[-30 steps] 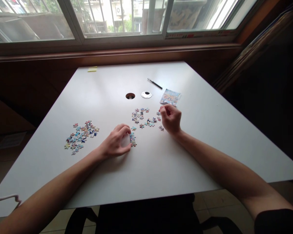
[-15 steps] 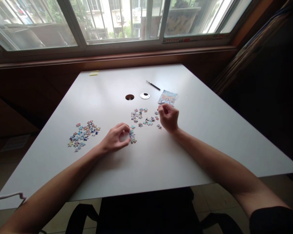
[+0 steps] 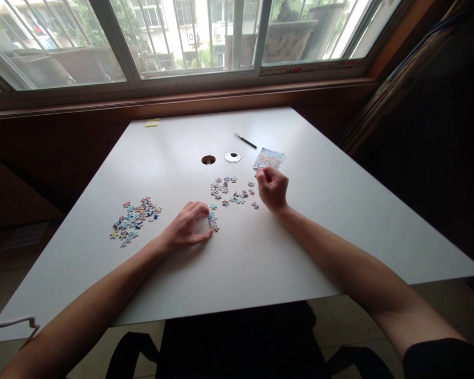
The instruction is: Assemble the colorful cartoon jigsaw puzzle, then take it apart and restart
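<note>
Left hand (image 3: 185,225): fingers and thumb parted, tips at left edge of puzzle strip (image 3: 212,221). Right hand (image 3: 273,188): curled, can't tell if holding anything, beside loose pieces (image 3: 240,197), card (image 3: 270,158). Table (image 3: 237,263) hole (image 3: 208,159): something pale inside.

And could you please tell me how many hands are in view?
2: the left hand beside the joined puzzle pieces, and the right hand near the picture sheet. None seems hidden.
</note>
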`<state>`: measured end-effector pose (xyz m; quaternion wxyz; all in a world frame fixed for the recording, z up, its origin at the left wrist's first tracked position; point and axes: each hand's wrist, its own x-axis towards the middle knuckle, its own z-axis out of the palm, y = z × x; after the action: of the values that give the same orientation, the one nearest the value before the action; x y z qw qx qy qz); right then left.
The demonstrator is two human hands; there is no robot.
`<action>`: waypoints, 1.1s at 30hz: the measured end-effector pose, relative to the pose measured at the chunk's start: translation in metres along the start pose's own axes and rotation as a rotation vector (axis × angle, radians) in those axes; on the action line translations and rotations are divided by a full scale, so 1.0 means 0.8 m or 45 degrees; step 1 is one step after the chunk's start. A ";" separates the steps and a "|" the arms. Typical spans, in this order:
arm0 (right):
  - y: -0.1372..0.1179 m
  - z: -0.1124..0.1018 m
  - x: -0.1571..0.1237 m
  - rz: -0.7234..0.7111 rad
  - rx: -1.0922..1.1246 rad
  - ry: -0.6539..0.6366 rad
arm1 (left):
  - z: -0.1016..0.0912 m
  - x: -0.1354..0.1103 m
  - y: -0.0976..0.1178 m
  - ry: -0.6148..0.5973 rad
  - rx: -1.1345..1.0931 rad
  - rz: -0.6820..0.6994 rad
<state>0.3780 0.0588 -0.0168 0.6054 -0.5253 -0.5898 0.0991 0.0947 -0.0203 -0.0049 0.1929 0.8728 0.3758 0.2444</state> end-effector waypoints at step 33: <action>0.021 -0.035 0.004 0.164 0.119 -0.140 | -0.011 0.002 -0.014 0.135 -0.496 -0.359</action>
<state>0.4101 0.0539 -0.0211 0.5883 -0.5272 -0.5817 0.1939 0.0842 -0.0104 -0.0031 0.3699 0.7440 0.4494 0.3282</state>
